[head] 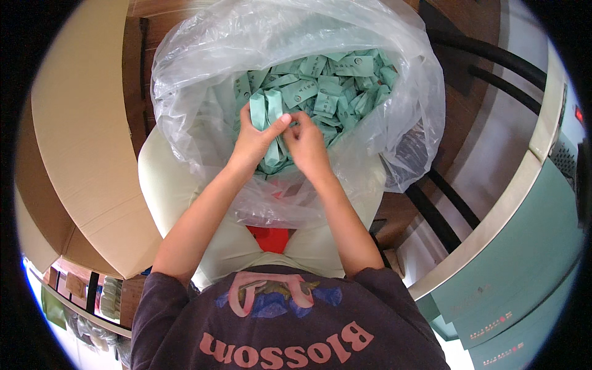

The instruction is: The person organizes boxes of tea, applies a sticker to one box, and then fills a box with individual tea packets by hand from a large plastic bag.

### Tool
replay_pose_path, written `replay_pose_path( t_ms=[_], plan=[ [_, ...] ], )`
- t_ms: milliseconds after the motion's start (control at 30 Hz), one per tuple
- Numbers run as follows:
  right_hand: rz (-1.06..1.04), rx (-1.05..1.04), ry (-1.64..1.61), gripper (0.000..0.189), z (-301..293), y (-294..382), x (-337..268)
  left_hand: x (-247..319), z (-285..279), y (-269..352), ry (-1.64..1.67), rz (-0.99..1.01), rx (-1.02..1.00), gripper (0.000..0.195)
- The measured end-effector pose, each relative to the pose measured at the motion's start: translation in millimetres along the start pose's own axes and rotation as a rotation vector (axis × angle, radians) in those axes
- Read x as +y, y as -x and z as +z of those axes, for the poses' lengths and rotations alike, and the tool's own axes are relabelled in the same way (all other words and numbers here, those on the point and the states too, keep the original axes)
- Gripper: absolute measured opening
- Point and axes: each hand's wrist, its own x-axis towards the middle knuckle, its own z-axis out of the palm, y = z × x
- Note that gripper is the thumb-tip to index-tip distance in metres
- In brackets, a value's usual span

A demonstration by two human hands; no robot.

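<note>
My left hand [253, 141] holds a small stack of pale green paper packets [266, 111], thumb across their near side. Right beside it is my right hand [306, 143], its fingers curled in against the packets near my left thumb. Whether those fingertips grip a packet is hidden. Both hands are over the mouth of a large clear plastic bag [199, 78] that lies on and between my legs. Many loose green packets [330, 85] fill the bag, several bearing dark printed writing and a round mark.
At the left stands a large open cardboard box [83, 129]. A pale table edge [490, 222] curves along the right, with green printed boxes [513, 259] on it. Black metal bars [434, 212] run beneath the table. Something red [269, 238] shows between my thighs.
</note>
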Motion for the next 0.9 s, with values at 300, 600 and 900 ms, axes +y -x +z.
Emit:
replay_pose_path(
  t_ms=[300, 600, 900],
  plan=[
    [-0.484, 0.773, 0.935, 0.034, -66, -125, 16, 12, -1, -1, 0.291, -0.171, -0.067, 0.075],
    [-0.786, 0.684, 0.516, 0.015, -89, -115, -10, 21, 10, 5, 0.363, -0.133, -0.139, 0.079],
    [-0.138, 0.395, -0.246, 0.029, -23, 43, -2, 15, 24, 36, 0.313, 0.055, -0.329, 0.084]
  ],
)
